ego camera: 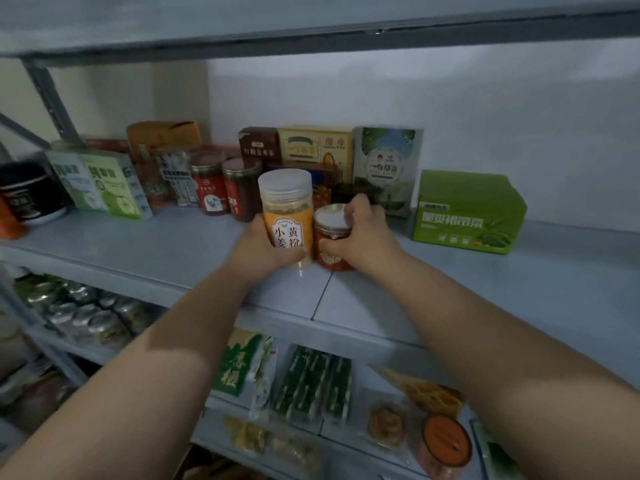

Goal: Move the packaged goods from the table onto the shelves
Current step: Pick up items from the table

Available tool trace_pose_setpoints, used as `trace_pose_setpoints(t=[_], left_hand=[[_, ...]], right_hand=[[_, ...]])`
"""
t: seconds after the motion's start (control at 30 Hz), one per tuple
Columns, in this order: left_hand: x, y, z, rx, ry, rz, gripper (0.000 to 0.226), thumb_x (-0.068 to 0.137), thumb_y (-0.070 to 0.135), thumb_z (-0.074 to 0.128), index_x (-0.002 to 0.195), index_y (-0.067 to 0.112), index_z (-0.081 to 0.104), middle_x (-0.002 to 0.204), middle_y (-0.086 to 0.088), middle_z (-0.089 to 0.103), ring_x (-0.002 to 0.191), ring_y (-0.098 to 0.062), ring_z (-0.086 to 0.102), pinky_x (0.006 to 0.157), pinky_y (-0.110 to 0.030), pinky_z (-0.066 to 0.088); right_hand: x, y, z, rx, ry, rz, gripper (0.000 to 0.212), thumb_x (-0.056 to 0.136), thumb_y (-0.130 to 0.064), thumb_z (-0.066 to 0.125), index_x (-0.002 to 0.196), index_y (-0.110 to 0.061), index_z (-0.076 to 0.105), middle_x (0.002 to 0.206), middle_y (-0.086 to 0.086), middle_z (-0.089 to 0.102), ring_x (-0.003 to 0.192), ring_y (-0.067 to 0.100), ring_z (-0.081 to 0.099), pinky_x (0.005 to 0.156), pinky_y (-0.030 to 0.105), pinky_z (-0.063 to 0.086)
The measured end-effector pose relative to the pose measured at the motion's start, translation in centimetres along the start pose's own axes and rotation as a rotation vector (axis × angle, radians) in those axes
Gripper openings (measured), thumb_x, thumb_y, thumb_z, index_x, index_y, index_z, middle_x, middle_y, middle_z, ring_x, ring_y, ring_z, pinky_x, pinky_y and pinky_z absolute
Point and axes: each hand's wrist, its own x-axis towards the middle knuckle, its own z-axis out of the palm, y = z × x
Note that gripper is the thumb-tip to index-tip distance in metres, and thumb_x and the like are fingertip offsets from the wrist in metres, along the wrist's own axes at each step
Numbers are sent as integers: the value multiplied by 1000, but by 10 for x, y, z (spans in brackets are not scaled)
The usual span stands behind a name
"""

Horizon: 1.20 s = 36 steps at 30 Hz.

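On the grey shelf (173, 251), your left hand (258, 252) has its fingers (294, 253) clamped round the tall yellow jar (287, 209), which stands upright. Just beside it, your right hand (363, 237) has its fingers clamped on the short red jar (330, 223), left of the green box (467, 213).

two jars stand upright, touching, on the grey shelf (450, 271): a tall clear jar of yellow powder (286, 216), and a shorter red-labelled jar (332, 237), lids on.
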Motion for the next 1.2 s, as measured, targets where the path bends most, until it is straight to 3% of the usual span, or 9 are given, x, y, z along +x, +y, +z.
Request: trace_pose_setpoints(t=[0.1,0.2,0.27,0.37,0.5,0.6,0.77,0.93,1.2], left_hand=[[31,-9,-6,55,-38,-2,85,56,47,93,126,24,52,117,7,67,107,-13,66,94,-38,54],[57,-17,-7,223,-42,-3,104,53,74,84,133,18,48,124,-1,64,114,-25,63,95,-44,54],[65,-18,-6,394,-55,10,107,59,82,73,133,9,46,127,-11,61,116,-32,59,97,-47,51],[77,-20,-7,473,-65,56,110,55,93,55,128,12,49,126,-12,59,117,-32,55,98,-49,49],[95,-32,-10,569,-90,86,80,80,70,61,130,8,48,128,-16,53,120,-35,48,99,-48,46],[98,-36,-8,618,-48,122,69,85,64,56,126,9,48,124,-16,55,117,-35,50,97,-47,48],[99,-37,-9,456,-26,139,65,87,54,66,127,9,43,130,-17,51,123,-36,47,96,-44,44],[96,-35,-10,205,15,217,78,85,36,75,143,5,33,139,-19,41,126,-38,47,101,-43,43],[95,-37,-11,120,16,250,88,84,28,77,151,9,23,144,-19,34,127,-40,47,100,-44,44]], right_hand=[[28,-6,22,-13,52,51,79,69,-39,83,131,-20,37,128,11,39,118,33,47,100,42,45],[45,-8,37,-84,107,83,79,71,-43,80,135,-20,39,131,15,41,124,37,41,99,40,39],[44,-6,48,-35,190,87,77,75,-41,80,139,-22,42,135,16,37,125,38,40,102,41,41],[43,0,59,-43,245,36,70,78,-41,79,139,-27,46,139,15,32,126,37,42,104,44,46],[47,5,56,-153,238,7,71,83,-43,77,143,-27,42,147,15,33,131,35,39,108,45,41],[45,3,58,-191,245,22,73,86,-42,75,146,-27,37,150,13,32,135,33,37,109,42,39],[44,-3,62,-272,219,38,71,89,-36,73,147,-32,32,146,14,28,126,36,48,102,43,47],[46,-2,65,-318,246,42,69,89,-33,72,147,-31,34,144,14,30,122,37,52,95,44,51],[47,-1,70,-356,253,7,71,91,-28,70,151,-24,33,147,18,30,121,39,53,93,41,51]])
